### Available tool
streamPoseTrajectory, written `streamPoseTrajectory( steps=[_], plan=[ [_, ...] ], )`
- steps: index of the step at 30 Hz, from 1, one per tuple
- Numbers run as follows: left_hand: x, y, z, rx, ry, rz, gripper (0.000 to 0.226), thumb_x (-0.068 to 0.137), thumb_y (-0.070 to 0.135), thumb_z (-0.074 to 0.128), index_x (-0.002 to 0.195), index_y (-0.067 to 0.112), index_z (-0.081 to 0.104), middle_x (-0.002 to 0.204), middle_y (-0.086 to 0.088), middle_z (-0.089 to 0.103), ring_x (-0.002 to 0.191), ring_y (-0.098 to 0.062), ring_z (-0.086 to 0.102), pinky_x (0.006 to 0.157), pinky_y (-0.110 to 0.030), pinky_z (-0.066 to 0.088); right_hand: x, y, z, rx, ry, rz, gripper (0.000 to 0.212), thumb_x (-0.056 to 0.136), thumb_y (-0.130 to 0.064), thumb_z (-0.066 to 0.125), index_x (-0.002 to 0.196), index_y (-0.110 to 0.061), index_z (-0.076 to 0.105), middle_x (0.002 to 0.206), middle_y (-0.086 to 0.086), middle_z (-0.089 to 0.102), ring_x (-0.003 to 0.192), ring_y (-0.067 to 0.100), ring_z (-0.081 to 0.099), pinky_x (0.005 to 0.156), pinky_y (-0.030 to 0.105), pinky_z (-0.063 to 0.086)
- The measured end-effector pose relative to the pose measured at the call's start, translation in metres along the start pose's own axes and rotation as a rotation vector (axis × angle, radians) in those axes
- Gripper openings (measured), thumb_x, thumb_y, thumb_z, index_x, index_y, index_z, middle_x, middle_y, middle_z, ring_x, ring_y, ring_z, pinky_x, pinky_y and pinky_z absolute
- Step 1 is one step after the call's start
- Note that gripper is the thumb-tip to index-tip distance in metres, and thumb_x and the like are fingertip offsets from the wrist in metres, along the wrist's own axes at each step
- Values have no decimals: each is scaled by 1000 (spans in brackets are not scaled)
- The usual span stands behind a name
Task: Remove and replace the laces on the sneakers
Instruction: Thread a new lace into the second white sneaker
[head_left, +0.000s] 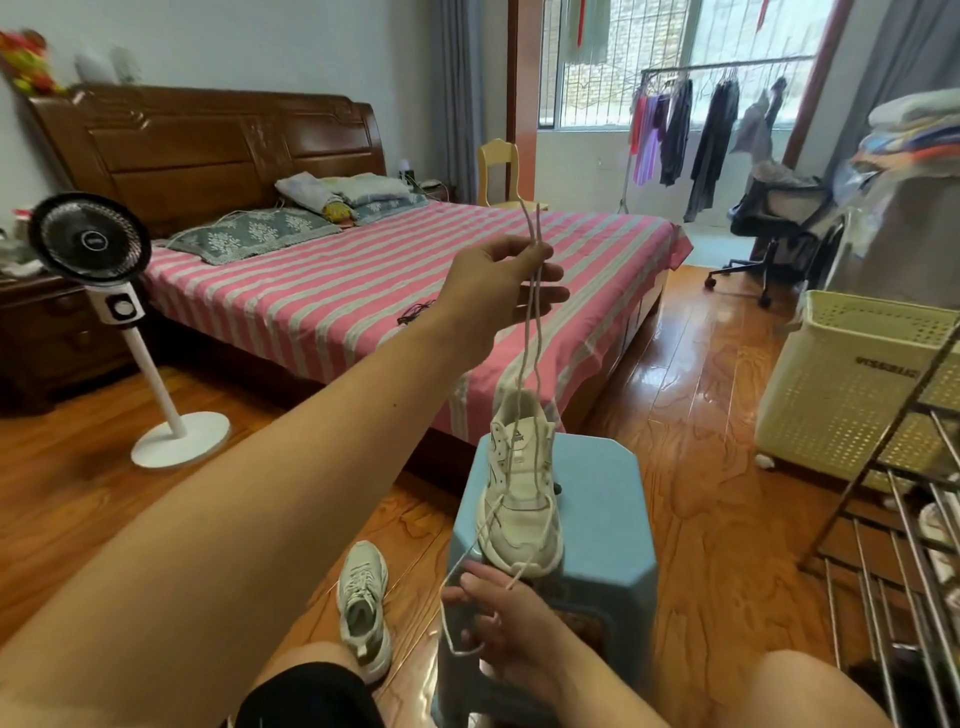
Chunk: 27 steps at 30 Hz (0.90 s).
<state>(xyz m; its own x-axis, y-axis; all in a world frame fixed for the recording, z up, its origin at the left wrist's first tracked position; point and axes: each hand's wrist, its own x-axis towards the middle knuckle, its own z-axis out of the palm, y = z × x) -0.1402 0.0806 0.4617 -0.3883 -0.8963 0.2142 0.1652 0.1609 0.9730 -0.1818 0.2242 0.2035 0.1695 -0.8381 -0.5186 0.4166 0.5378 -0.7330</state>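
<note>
A cream sneaker (521, 499) stands on a light blue plastic stool (602, 525) at lower centre of the frame, toe toward the camera. The left hand (498, 291), raised at mid-frame in front of the pink striped bed (363, 291), has its grip pinching two strands of the white lace (530, 332) between thumb and fingertips; the strands run down to the shoe's upper eyelets and their ends stick up above the fingers. The right hand (511, 629), low in the frame just before the toe, has its grip curled round another loop of lace. A second sneaker (363, 608) lies on the wooden floor (701, 467), left of the stool.
</note>
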Motion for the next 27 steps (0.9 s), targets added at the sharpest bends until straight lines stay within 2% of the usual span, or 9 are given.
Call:
streamPoseTrajectory(
  steps=[3, 4, 6, 8, 10, 14, 17, 21, 27],
  plan=[
    [7, 7, -5, 73, 27, 43, 14, 101, 17, 63, 106, 6, 70, 95, -11, 75, 92, -30, 76, 81, -37, 62, -18, -27, 0, -286, -17, 5, 26, 93, -24, 70, 115, -11, 70, 98, 9, 72, 83, 20, 65, 77, 33, 56],
    [9, 8, -7, 111, 28, 62, 13, 100, 17, 64, 105, 7, 71, 97, -11, 75, 95, -29, 74, 82, -36, 61, -23, -38, 0, -380, 26, -33, 24, 94, -27, 69, 112, -12, 70, 102, 10, 72, 86, 21, 65, 79, 34, 57],
    [14, 12, -8, 189, 32, 95, 14, 98, 18, 67, 105, 9, 74, 99, -9, 74, 92, -27, 70, 83, -36, 60, -24, -61, -2, -553, 180, -184, 17, 97, -32, 64, 105, -17, 68, 104, 7, 69, 84, 17, 64, 68, 28, 57],
    [17, 17, -7, 261, 50, 114, 16, 97, 19, 69, 107, 9, 76, 91, -4, 72, 79, -20, 61, 70, -28, 57, -14, -79, -7, -728, 279, -348, 15, 99, -35, 61, 97, -21, 67, 105, 1, 65, 89, 16, 61, 66, 20, 49],
    [19, 21, -6, 317, 68, 112, 17, 97, 19, 69, 108, 8, 77, 78, 2, 65, 67, -14, 52, 56, -22, 49, -3, -87, -12, -844, 278, -371, 20, 99, -37, 59, 92, -20, 68, 105, -1, 66, 92, 13, 61, 71, 19, 47],
    [22, 29, -7, 336, 62, 88, 13, 98, 17, 69, 104, 10, 77, 63, 1, 55, 55, -12, 45, 50, -24, 41, 12, -79, -26, -878, 214, -283, 23, 96, -42, 63, 99, -20, 69, 105, -1, 71, 98, 16, 67, 90, 30, 57],
    [30, 43, -13, 316, 142, 85, 14, 98, 18, 68, 106, 11, 77, 69, -2, 60, 57, -11, 51, 52, -24, 46, 21, -77, -30, -822, 194, -261, 23, 94, -42, 66, 104, -22, 67, 106, -2, 70, 98, 13, 66, 88, 25, 56],
    [41, 59, -23, 285, 227, 104, 14, 100, 16, 65, 107, 9, 76, 73, -4, 63, 60, -13, 55, 50, -21, 47, 27, -88, -30, -574, 182, -172, 25, 97, -33, 65, 105, -10, 67, 85, 5, 69, 76, 14, 60, 75, 22, 51],
    [67, 108, -32, 137, 340, 198, 19, 98, 17, 67, 113, 7, 72, 73, -6, 62, 60, -14, 58, 45, -19, 43, 38, -92, -29, -435, 196, -82, 25, 96, -24, 65, 114, -7, 60, 81, 9, 65, 66, 12, 55, 70, 24, 50]
  ],
)
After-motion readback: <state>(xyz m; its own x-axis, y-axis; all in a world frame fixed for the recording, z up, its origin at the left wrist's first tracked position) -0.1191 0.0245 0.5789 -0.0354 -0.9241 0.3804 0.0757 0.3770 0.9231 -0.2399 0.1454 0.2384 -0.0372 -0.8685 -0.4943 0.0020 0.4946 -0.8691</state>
